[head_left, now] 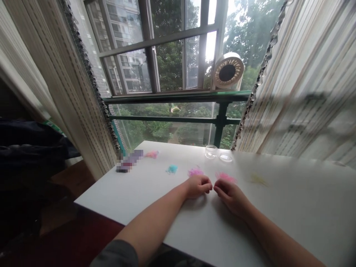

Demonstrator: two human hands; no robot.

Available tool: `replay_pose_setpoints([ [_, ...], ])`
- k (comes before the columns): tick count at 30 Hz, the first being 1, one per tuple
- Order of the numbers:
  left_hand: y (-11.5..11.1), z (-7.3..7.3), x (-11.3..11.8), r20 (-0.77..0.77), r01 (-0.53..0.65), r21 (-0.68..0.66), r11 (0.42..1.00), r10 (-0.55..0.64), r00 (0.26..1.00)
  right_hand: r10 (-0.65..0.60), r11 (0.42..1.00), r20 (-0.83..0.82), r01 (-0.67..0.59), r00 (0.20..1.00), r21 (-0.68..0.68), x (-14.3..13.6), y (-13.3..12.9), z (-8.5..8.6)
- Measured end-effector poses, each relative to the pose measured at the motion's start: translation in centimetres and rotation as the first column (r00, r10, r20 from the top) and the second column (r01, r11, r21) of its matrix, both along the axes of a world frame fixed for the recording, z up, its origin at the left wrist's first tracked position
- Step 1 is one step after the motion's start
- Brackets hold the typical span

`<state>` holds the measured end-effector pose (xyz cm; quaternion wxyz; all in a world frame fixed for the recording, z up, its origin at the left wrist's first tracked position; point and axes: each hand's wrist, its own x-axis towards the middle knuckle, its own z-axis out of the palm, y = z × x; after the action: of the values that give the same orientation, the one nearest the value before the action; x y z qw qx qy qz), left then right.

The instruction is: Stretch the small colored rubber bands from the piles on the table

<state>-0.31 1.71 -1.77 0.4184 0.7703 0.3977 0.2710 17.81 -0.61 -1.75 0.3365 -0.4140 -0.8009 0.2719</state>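
Observation:
Over the middle of the white table, my left hand (198,186) and my right hand (228,193) face each other, fingertips nearly meeting. Both are closed in a pinch; whatever is between the fingers is too small to make out. A purple-pink pile (195,171) of thin strands lies just behind my left hand, and a bright pink pile (226,178) lies behind my right. Farther left are a turquoise pile (172,169) and a pink-orange pile (152,154). A faint yellow pile (258,180) is on the right.
A clear round container (211,152) and a clear lid (226,158) stand at the table's back edge. At the left edge lies a blurred purple item (130,161). A white fan (228,71) is by the window, between curtains.

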Motion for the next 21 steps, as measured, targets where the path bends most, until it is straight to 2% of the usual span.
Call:
replay_pose_setpoints([
  [7,0.42,-0.38,-0.15,0.058,0.028,-0.034,0.999,-0.026,0.998,0.006,1.0,0.041,-0.006,0.999,0.002,0.04,0.11,-0.08],
  [21,0.47,-0.37,-0.26,0.143,0.019,-0.068,0.998,-0.01,0.99,0.015,1.0,-0.006,-0.015,1.0,-0.011,0.05,0.02,-0.04],
])
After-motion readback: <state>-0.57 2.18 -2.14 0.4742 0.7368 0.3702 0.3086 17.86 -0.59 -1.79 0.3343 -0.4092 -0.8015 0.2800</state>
